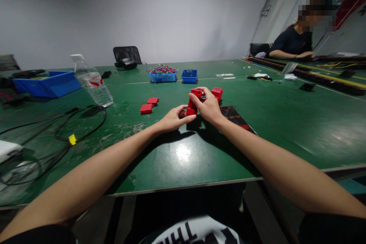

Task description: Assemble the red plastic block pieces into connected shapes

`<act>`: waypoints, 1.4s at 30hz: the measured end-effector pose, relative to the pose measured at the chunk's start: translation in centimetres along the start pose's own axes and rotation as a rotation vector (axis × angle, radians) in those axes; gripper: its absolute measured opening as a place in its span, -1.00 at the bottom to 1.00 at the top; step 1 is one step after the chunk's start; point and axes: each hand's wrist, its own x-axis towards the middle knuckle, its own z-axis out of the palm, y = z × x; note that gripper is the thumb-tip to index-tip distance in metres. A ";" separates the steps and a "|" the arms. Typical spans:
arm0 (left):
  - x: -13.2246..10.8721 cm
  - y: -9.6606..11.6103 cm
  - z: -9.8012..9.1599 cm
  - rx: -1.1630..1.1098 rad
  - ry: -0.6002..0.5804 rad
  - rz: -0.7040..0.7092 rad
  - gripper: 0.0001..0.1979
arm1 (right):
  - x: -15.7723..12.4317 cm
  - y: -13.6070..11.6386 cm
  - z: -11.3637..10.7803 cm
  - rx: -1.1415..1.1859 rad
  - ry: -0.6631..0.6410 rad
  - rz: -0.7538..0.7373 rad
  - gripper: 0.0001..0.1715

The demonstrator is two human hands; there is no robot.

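Above the middle of the green table, both my hands are closed on a red block-shaped piece (191, 111) with dark round holes at its upper end. My left hand (173, 119) pinches its lower end between thumb and fingers. My right hand (210, 107) wraps the upper part, thumb across the front; whether it is one piece or two joined ones, I cannot tell. Just beyond the right hand another red block (217, 93) is partly hidden. To the left lie two flat red blocks, a nearer one (146, 109) and a farther one (153, 101), with small pins at their sides.
A dark timer display (233, 114) lies under my right forearm. Farther back stand a blue bin of colourful small parts (162, 77) and a small blue bin (190, 76). At left are a tilted water bottle (93, 84), a large blue bin (48, 85) and black cables (82, 137). A person (300, 38) sits far right.
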 end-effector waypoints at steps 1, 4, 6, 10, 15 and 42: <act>0.0 0.0 0.0 0.038 0.010 -0.012 -0.46 | 0.0 0.0 0.0 0.010 0.005 0.000 -0.55; 0.0 -0.4 -0.1 0.057 0.029 -0.030 -0.49 | 0.0 0.0 0.1 0.039 -0.002 0.010 -0.53; 0.2 -0.7 -0.1 -0.015 0.039 -0.026 -0.47 | 0.1 0.1 0.2 0.063 -0.006 0.021 -0.53; 0.4 -0.9 -0.3 -0.197 0.098 -0.014 -0.39 | 0.6 0.7 0.0 0.091 0.017 0.056 -0.50; 0.7 -0.7 -0.8 -0.341 0.223 -0.070 -0.32 | 1.0 1.3 -0.1 0.121 0.003 0.228 -0.48; 1.2 -1.9 -0.6 -0.357 0.479 -0.124 -0.52 | -0.5 1.0 -0.4 -0.328 -0.376 -0.221 -0.23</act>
